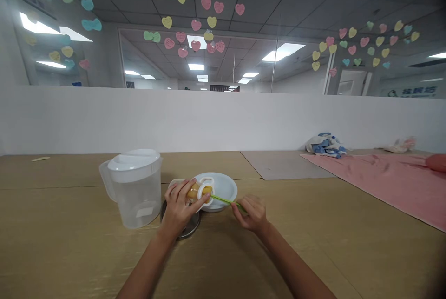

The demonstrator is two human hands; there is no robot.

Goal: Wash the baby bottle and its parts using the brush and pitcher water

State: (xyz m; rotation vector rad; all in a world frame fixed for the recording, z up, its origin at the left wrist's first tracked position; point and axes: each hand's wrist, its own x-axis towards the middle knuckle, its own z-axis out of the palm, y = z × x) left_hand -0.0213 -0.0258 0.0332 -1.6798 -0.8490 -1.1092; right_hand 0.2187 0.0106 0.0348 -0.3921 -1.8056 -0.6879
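My left hand is wrapped round a clear jar with yellow-orange contents and a white ring at its mouth. The jar lies tilted on its side, its mouth facing right, over a white bowl. Pinched in my right hand is a thin green stick, whose far end reaches the jar's mouth; its tip is too small to make out. Beneath my left hand, a round dark metal lid or dish shows in part.
A clear plastic pitcher with a white lid stands left of my hands. At the back right lie a crumpled blue and white cloth and a pink cloth. A white wall runs behind the brown tabletop.
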